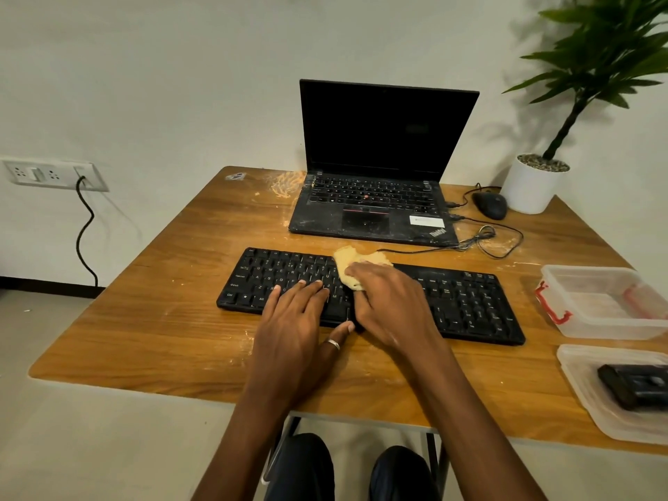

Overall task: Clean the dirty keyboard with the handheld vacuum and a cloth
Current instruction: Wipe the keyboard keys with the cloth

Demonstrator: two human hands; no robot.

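A black keyboard (466,301) lies across the middle of the wooden table (151,320). My right hand (390,305) presses a crumpled yellow cloth (349,263) onto the keys near the keyboard's centre. My left hand (296,320) rests flat on the left half of the keyboard, fingers spread over the keys, thumb at the front edge. A black device that may be the handheld vacuum (636,386) lies in a clear plastic tray (592,403) at the right front; I cannot tell for sure.
A dusty open laptop (376,207) stands behind the keyboard, with a mouse (489,205) and cables to its right. A potted plant (535,182) sits at the back right. An empty clear container (607,301) stands right of the keyboard. Dust and crumbs mark the tabletop.
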